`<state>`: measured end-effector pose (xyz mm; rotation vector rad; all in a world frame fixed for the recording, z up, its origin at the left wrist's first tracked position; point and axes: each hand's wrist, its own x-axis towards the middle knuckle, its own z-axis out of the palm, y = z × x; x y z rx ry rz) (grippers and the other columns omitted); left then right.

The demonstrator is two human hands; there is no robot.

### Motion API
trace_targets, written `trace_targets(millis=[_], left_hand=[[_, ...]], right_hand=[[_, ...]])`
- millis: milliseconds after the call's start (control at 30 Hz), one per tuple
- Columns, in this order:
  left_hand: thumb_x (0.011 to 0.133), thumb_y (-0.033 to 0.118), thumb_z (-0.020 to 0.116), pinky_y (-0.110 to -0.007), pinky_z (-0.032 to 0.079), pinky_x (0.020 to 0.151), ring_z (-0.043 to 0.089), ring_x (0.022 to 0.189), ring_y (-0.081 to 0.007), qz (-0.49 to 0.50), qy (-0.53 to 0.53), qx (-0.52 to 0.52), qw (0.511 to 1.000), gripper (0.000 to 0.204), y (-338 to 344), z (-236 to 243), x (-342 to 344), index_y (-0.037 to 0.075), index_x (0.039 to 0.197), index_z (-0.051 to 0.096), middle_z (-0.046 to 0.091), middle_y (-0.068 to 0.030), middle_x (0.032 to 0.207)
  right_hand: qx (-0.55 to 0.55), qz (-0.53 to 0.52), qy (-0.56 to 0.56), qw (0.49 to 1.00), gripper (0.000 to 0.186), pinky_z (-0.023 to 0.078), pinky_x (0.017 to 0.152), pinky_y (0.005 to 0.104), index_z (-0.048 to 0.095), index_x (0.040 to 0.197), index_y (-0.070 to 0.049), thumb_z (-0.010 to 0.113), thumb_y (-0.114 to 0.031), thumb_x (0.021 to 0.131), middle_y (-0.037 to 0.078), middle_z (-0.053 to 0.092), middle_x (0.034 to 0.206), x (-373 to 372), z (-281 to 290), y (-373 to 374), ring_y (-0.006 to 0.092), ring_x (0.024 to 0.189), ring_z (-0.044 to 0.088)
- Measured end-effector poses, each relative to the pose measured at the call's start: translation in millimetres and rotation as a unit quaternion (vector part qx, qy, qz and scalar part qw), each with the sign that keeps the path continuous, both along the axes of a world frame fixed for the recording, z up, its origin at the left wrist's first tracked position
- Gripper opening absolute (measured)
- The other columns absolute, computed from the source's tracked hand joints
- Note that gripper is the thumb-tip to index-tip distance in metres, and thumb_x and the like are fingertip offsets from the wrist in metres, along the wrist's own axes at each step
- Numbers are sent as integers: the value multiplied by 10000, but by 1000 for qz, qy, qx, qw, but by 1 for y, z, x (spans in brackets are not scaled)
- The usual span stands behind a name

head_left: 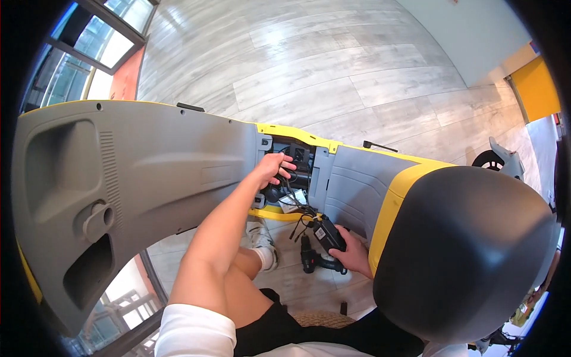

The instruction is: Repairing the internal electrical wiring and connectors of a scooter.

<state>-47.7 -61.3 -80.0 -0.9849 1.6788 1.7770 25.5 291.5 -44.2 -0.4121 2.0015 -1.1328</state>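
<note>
A grey and yellow motor scooter (178, 149) lies across my view, with an uncovered compartment (319, 178) in its footboard. My left hand (275, 169) is over this opening, fingers half bent around black cables (289, 189); its thumb and palm are hidden. In my right hand (355, 254) is a black box-shaped electrical unit (328, 234) with a pale label, held just outside the compartment's near edge. The cables run from the unit into the opening. A white card or label (293, 202) shows among them, beside dark parts inside.
A black cordless drill (308, 256) lies on the wood-plank floor (285, 77) below the unit. The scooter's black seat (470, 250) rises at the right. My shoe (262, 241) is under the near side. A glass door (101, 41) stands far left, a yellow panel (535, 89) far right.
</note>
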Motion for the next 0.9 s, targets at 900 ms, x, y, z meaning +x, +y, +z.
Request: trace_targets(millis=[900], left_hand=[[1073, 346, 413, -250, 348, 429, 347, 514, -62, 36, 17, -55, 998, 306, 5, -11, -4, 118, 1097, 615, 451, 59, 731]], right_hand=[[-2, 4, -24, 1000, 710, 490, 948, 360, 420, 1453, -73, 734, -96, 816, 197, 623, 1232, 0, 1, 2, 275, 1129, 633]])
